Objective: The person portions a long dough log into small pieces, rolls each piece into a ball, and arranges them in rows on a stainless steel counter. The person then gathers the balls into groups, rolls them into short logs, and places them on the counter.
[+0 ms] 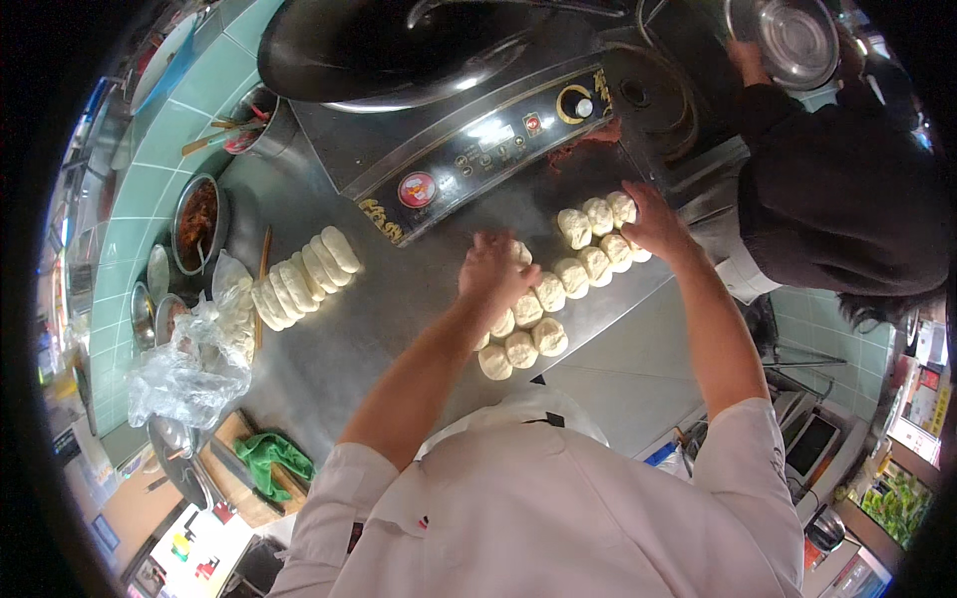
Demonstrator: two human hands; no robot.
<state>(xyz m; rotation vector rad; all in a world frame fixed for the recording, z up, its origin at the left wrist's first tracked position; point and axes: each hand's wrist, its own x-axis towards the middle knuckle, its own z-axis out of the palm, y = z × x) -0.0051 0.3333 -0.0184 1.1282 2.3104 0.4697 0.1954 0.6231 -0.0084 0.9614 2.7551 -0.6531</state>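
Note:
Several round dough pieces (573,278) lie in slanting rows on the steel worktop (389,299) in front of me. My left hand (493,275) is over the left part of the rows, its fingers spread around a dough piece; whether it grips it I cannot tell. At the right end, my right hand (656,224) touches the outermost dough pieces with its fingers, partly hiding them. Further left, a row of longer dough rolls (305,278) lies side by side, next to a thin wooden stick (265,280).
A control panel (493,142) and large black wok (404,52) stand beyond the dough. At left are a bowl of reddish filling (200,217), plastic bags (191,374) and a knife (243,475) on a cutting board. A dark-sleeved person (837,179) holds a metal lid (785,37) at right.

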